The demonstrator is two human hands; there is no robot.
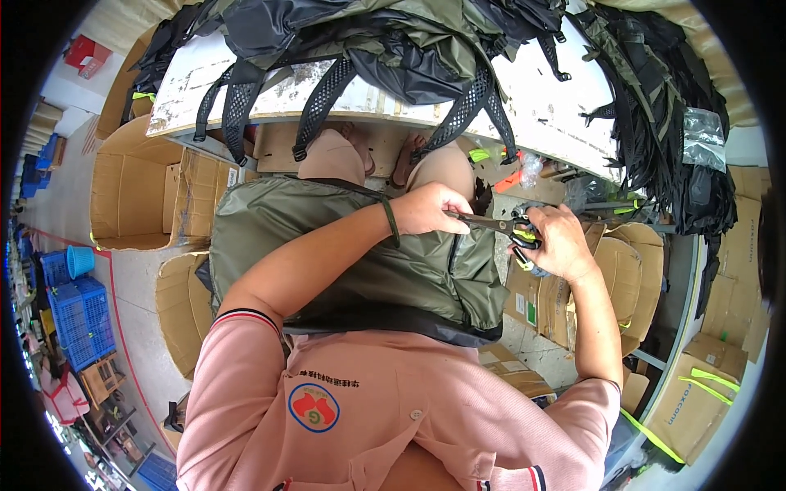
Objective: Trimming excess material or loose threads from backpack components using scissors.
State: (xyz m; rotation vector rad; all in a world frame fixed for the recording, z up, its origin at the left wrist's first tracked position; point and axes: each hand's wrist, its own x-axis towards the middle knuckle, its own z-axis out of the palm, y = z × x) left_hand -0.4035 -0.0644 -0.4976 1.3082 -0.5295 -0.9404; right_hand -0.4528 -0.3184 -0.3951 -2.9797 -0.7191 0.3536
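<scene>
On my lap lies an olive-green bag (360, 270) of shiny fabric with black trim along its near edge. My right hand (557, 237) is wrapped around the dark handles of a pair of scissors (495, 222), whose blades point left. Their tips reach the fingers of my left hand (430, 209), which are pinched together above the bag's right part. What sits between those fingers is too small to make out. Close to the handles, under the right fingers, are bright yellow-green bits. A dark olive band (391, 222) circles my left wrist.
Ahead stands a white worktable (561, 102) heaped with black and olive backpacks (368, 41), straps hanging over its edge. Dark straps (684, 147) hang in bundles at the right. Open cardboard boxes (147, 192) flank me on both sides. Blue crates (80, 319) stand at far left.
</scene>
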